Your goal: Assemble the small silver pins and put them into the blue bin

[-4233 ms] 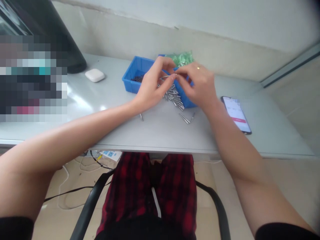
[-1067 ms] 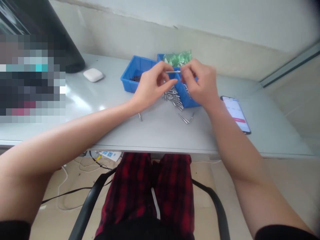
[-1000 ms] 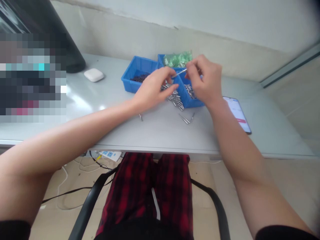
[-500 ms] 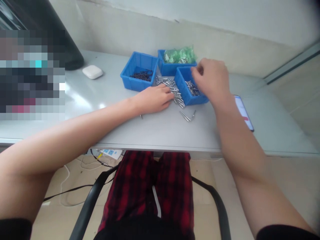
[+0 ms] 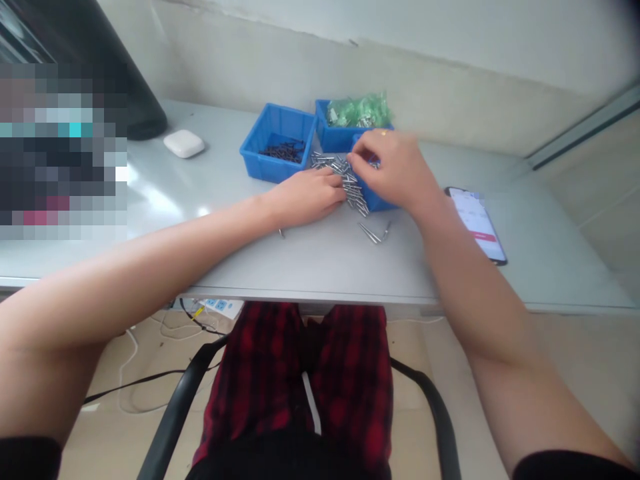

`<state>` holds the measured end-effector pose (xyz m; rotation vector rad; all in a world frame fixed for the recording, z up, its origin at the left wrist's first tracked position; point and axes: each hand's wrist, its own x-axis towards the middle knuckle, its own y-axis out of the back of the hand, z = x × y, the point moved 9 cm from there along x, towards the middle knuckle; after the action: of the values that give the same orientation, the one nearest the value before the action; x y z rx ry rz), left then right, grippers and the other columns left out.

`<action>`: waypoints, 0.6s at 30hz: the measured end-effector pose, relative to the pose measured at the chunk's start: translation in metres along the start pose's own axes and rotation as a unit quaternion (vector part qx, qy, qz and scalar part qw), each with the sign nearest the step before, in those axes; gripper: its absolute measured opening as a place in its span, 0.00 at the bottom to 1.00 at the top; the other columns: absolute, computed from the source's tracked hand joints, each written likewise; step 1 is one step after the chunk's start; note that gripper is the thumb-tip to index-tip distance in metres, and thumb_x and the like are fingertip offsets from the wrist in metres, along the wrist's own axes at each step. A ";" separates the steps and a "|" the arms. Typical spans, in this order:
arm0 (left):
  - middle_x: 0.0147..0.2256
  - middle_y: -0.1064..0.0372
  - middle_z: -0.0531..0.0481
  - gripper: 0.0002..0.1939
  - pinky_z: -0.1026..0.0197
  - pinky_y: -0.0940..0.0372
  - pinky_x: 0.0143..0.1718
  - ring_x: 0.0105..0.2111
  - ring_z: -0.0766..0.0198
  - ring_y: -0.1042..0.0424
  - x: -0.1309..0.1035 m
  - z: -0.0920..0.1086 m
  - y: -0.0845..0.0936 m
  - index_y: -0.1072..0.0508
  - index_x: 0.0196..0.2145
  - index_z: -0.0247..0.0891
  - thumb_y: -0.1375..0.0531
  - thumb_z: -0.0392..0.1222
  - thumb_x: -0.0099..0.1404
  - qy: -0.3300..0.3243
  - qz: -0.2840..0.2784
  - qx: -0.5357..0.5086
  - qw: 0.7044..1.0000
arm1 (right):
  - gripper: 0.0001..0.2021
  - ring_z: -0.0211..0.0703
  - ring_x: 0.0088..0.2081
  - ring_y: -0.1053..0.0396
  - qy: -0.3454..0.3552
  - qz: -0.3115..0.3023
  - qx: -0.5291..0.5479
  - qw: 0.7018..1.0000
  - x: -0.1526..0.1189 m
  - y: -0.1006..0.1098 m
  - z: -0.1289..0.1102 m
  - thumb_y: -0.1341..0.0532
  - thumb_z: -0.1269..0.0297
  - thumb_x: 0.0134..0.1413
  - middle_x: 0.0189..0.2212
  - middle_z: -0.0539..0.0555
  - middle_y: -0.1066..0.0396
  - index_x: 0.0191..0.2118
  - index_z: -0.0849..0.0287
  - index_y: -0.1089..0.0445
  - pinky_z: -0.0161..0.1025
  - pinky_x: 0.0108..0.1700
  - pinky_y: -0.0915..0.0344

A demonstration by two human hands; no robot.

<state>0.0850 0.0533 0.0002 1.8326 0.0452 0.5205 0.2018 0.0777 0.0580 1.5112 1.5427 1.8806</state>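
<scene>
Thin silver metal pins (image 5: 354, 194), perhaps rivets, lie in a loose pile between the blue bins. My left hand (image 5: 306, 197) rests palm down on the table, fingers stretched out and slightly bent, its fingertips at the pile's near left edge. Over the right blue bin (image 5: 376, 197), my right hand (image 5: 390, 165) has thumb and forefinger brought together in a pinch above the pile. Whatever is between those fingertips is too small to make out. This hand hides most of the bin and its contents. A few separate pins (image 5: 371, 233) lie closer to the table's front edge.
The left blue bin (image 5: 255, 167) holds dark, thin pieces (image 5: 283, 152). In the back blue bin (image 5: 341, 140) sits a green plastic bag (image 5: 361, 111). A phone (image 5: 477, 225) lies at right. A white case (image 5: 184, 143) and a dark cylinder (image 5: 143, 110) stand at left.
My right hand has moved left and slightly down, from the far right side of the right bin to the pile's edge. The left hand stays in place.
</scene>
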 end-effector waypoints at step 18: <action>0.55 0.15 0.34 0.19 0.42 0.19 0.66 0.60 0.42 0.15 0.002 -0.006 -0.005 0.13 0.54 0.31 0.46 0.37 0.85 0.050 -0.026 -0.029 0.998 | 0.10 0.59 0.42 0.21 0.024 -0.039 0.012 0.999 -0.002 -0.009 -0.009 0.35 0.58 0.80 0.39 0.56 0.19 0.40 0.48 0.29 0.55 0.49 0.27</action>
<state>0.0857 0.0607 -0.0023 1.7428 0.1437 0.5718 0.1924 0.0744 0.0505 1.4044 1.6274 1.8736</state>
